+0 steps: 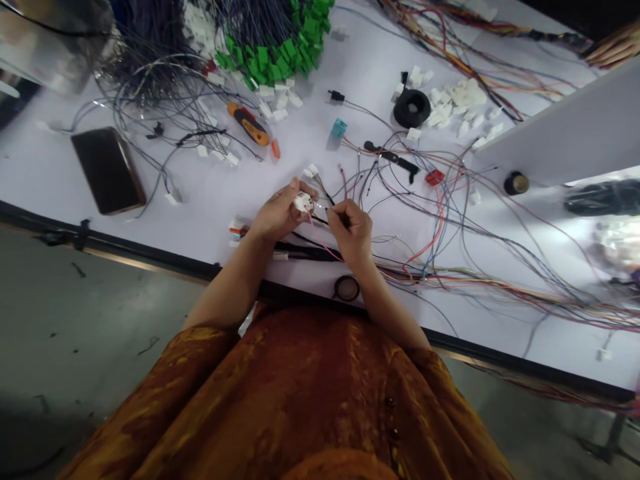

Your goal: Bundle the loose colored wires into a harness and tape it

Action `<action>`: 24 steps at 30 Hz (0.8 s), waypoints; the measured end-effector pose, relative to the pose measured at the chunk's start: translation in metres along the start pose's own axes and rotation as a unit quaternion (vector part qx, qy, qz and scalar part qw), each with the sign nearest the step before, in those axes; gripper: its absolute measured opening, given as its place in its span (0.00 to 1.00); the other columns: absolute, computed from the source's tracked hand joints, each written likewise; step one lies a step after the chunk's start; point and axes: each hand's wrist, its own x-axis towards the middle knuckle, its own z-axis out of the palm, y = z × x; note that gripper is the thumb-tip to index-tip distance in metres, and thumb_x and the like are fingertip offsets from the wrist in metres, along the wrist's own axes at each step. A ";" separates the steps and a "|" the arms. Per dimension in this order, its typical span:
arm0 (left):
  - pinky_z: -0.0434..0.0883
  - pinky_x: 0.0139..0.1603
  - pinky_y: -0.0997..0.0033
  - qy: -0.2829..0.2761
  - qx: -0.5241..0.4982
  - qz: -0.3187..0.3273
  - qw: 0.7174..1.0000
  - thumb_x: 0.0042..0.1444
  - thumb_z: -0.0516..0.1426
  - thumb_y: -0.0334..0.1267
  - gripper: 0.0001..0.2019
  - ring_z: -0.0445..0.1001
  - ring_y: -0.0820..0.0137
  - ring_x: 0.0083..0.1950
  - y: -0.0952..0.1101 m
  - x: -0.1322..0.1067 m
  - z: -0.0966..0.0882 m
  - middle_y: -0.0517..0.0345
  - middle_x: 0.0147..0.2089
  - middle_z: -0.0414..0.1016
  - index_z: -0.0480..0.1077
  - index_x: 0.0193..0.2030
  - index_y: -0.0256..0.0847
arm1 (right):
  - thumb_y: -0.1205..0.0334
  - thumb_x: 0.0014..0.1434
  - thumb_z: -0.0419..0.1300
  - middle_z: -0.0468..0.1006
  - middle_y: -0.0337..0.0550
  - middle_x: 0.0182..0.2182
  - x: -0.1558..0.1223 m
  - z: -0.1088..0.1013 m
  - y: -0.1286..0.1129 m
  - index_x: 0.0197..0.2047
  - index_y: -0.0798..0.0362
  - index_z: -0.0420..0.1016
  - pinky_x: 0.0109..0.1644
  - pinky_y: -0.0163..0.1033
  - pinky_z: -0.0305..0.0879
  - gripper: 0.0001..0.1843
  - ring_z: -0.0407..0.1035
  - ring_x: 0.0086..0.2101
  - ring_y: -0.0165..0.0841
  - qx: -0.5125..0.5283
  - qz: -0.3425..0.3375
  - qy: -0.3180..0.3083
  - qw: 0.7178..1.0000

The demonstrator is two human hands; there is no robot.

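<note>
My left hand [278, 215] is closed around a small white connector [303, 201], held just above the white table [210, 207]. My right hand [353, 230] pinches a thin wire [323, 244] whose end meets the connector; the pink wire runs back under that hand. Both hands are close together near the table's front edge. A loose harness of coloured wires [450, 267] spreads to the right of my hands.
A phone [107, 170] lies at the left, an orange-handled screwdriver [249, 125] behind my hands. Green connectors [280, 53] and white connectors [457, 103] are piled at the back, beside a black tape roll [411, 108]. Another roll [347, 288] sits at the front edge. Another person's hand [613, 48] rests at top right.
</note>
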 end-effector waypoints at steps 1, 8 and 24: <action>0.64 0.23 0.80 0.004 -0.001 0.000 1.000 0.66 0.56 0.51 0.18 0.69 0.78 0.27 -0.001 0.001 -0.001 0.56 0.32 0.74 0.73 0.33 0.38 | 0.61 0.62 0.58 0.60 0.31 0.21 -0.001 0.001 0.000 0.27 0.51 0.64 0.30 0.34 0.52 0.12 0.53 0.23 0.24 -0.004 -0.005 -0.002 1.000; 0.65 0.25 0.78 0.015 0.043 0.017 0.999 0.68 0.52 0.54 0.22 0.66 0.77 0.24 -0.003 0.001 0.004 0.58 0.26 0.69 0.74 0.32 0.38 | 0.61 0.63 0.57 0.63 0.32 0.22 -0.002 0.006 0.001 0.28 0.51 0.65 0.31 0.35 0.55 0.11 0.55 0.24 0.25 -0.026 -0.030 -0.004 0.999; 0.66 0.26 0.77 0.000 0.194 0.082 0.978 0.64 0.54 0.60 0.24 0.65 0.76 0.25 -0.008 -0.007 0.011 0.60 0.26 0.66 0.72 0.33 0.40 | 0.61 0.60 0.58 0.62 0.32 0.21 -0.003 0.011 0.003 0.24 0.52 0.64 0.30 0.34 0.53 0.13 0.54 0.24 0.24 0.019 0.069 -0.020 0.997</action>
